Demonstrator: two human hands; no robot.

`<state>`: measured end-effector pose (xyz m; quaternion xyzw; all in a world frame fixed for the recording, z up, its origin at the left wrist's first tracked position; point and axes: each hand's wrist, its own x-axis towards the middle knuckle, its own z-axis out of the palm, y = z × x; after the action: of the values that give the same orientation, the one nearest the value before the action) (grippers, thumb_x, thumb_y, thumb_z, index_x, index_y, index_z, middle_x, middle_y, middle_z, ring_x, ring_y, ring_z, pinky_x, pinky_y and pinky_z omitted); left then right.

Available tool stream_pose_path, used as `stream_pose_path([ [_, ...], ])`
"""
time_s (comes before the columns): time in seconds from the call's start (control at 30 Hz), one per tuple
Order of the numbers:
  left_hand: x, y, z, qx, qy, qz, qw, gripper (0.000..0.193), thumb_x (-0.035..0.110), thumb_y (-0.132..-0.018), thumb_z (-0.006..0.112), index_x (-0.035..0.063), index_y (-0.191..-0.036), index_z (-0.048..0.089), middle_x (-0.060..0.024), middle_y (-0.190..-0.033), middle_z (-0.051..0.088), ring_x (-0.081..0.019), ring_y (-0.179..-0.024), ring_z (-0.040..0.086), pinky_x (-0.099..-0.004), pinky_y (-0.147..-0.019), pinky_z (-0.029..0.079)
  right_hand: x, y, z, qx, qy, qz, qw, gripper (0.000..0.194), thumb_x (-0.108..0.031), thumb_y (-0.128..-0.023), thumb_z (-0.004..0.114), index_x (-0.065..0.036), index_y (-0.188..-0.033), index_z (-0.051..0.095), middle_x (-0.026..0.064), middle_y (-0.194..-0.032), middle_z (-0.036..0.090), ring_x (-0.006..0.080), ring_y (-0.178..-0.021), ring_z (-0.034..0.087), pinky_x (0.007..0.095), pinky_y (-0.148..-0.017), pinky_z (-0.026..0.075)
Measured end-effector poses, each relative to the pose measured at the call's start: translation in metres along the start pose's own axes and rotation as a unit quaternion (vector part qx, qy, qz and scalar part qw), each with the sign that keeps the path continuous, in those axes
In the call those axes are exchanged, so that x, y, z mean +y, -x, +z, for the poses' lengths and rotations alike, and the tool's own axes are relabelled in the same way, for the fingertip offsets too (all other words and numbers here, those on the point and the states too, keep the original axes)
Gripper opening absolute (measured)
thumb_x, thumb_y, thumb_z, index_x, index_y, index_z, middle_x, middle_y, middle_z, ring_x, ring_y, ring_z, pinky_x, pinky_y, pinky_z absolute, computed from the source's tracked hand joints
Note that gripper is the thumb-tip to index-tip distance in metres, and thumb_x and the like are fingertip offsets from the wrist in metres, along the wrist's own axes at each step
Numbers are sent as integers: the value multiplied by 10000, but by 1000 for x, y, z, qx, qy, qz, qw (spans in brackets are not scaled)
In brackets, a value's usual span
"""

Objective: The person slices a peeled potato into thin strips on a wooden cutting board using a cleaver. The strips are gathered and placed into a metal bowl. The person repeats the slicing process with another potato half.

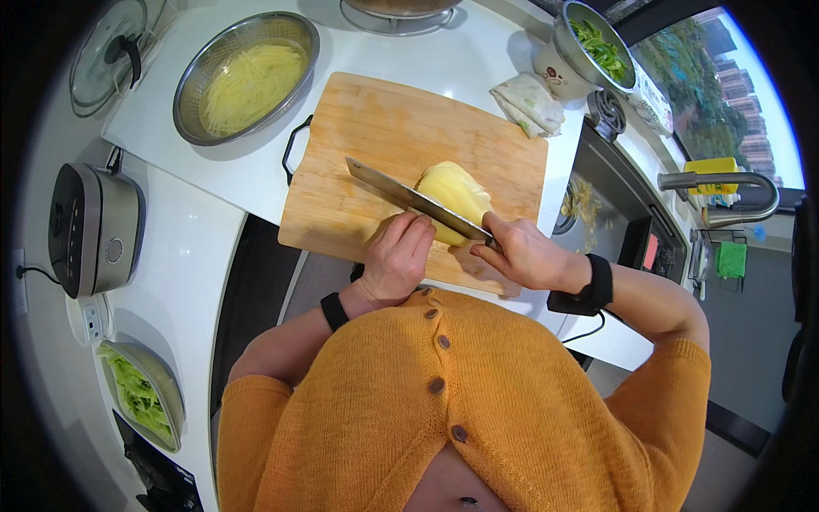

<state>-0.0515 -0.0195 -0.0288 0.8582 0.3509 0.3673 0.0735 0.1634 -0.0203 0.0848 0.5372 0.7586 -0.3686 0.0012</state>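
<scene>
My right hand (528, 253) is closed around the handle of a broad Chinese-style kitchen knife (409, 195), its blade slanting up to the left over a wooden cutting board (371, 121). Fingers bent, my left hand (400, 253) rests against the near side of the blade and holds down a pale yellow potato piece (450, 235), partly hidden by hand and knife. Just beyond the blade lies a fanned stack of thin potato slices (454, 187). The knife handle is mostly covered by my right hand.
A metal basin (185, 102) holds yellow shreds in water, back left. A folded cloth (530, 104) touches the board's far right corner. Right of it are a colander (566, 32) of green strips and a sink (617, 179) with peelings. Leftward stand a cooker (121, 224) and a greens-filled basket (173, 384).
</scene>
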Motion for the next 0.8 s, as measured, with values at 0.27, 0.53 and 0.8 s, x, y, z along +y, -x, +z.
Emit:
stream_pose_path([
  [0.27,-2,5,2,9,10,9,1000,271,81,-773,582,-34,-1011,644,-105,-1063,621,-265,-1022,589,-351,-849,521,12,5,0,-24,-74,17,997,380,-268,-927,643,11,-1125,477,257,-793,648,449,-749,632,486,-631,493],
  [0.53,2,3,0,18,-3,13,1000,286,-22,-733,616,-46,-1016,647,-135,-1036,633,-309,-969,605,-359,-836,529,7,29,14,47,2,32,998,363,-282,-945,609,-50,-1189,473,235,-848,660,445,-795,637,507,-679,501],
  [0.8,2,3,-2,3,-33,22,999,258,42,-765,605,-37,-1005,651,-108,-1048,626,-258,-986,591,-328,-817,531,-5,49,3,80,39,19,996,287,-244,-949,610,-23,-1090,491,214,-770,647,423,-688,639,482,-607,504],
])
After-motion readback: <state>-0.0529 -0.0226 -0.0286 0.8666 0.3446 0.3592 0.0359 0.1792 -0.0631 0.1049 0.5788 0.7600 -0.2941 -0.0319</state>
